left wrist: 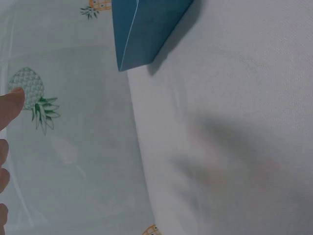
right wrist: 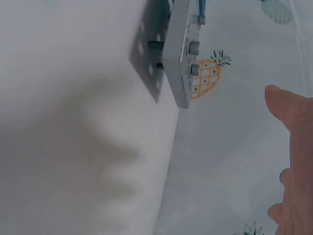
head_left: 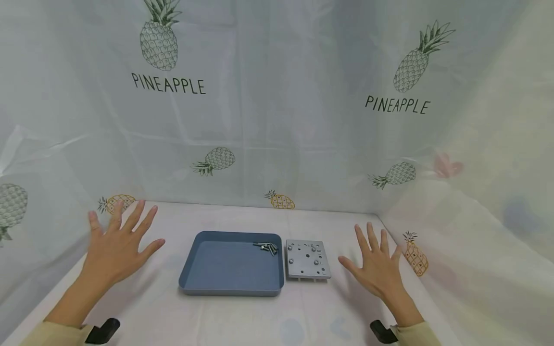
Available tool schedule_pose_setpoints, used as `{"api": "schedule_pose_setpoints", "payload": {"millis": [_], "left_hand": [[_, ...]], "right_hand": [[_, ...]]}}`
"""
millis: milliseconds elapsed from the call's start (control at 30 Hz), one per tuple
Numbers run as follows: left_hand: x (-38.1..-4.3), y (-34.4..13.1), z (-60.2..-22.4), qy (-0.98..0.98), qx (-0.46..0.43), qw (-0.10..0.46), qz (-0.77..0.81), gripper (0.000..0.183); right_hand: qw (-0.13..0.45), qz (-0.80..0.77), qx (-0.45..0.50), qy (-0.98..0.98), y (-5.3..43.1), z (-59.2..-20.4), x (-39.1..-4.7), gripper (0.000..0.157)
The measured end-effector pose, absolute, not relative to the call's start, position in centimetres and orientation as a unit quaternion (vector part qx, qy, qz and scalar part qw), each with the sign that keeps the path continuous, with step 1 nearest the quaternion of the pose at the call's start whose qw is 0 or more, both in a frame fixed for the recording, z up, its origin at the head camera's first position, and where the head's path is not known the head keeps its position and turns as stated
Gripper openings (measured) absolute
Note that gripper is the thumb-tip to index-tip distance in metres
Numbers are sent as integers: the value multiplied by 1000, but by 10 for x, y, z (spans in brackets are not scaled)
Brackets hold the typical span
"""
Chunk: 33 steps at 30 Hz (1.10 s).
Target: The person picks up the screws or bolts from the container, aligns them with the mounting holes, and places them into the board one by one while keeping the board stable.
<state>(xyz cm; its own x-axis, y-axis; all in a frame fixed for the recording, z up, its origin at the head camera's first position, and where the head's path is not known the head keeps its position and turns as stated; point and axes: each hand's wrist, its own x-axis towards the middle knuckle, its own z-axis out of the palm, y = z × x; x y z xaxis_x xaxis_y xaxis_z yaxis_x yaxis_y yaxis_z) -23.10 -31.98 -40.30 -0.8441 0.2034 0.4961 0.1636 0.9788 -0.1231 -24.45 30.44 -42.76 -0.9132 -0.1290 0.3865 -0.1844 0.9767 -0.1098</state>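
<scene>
My left hand (head_left: 114,252) is held above the table with fingers spread, left of a blue-grey tray (head_left: 229,286), touching nothing. My right hand (head_left: 378,266) hovers likewise, fingers spread, to the right of a silver metal plate (head_left: 303,266). Several screws (head_left: 268,247) lie loose in the tray's back right corner. The plate stands close beside the tray's right side, with holes in its top and several bolts (right wrist: 194,48) in it. Their ends stick out underneath and hold it off the table. In the left wrist view, a corner of the tray (left wrist: 151,34) shows.
A white cloth covers the table (head_left: 242,319). Behind and at both sides hangs a pale curtain (head_left: 285,120) printed with pineapples, meeting the table at its back edge. A black wrist strap device (head_left: 104,331) sits on each sleeve.
</scene>
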Motion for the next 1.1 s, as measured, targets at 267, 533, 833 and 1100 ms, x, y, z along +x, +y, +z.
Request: {"api": "schedule_pose_setpoints", "payload": {"millis": [267, 533, 833, 1100], "left_hand": [[-240, -306, -394, -956, -117, 268, 33, 95], [-251, -290, -390, -954, -135, 266, 21, 94], [-266, -265, -384, -951, -166, 262, -5, 91], [-279, -241, -377, -959, -188, 209, -38, 86]], "right_hand": [[187, 93, 77, -975, 292, -423, -244, 102], [180, 137, 79, -971, 283, -424, -246, 100], [178, 190, 79, -962, 276, -429, -244, 98], [127, 278, 58, -950, 270, -437, -242, 96]]}}
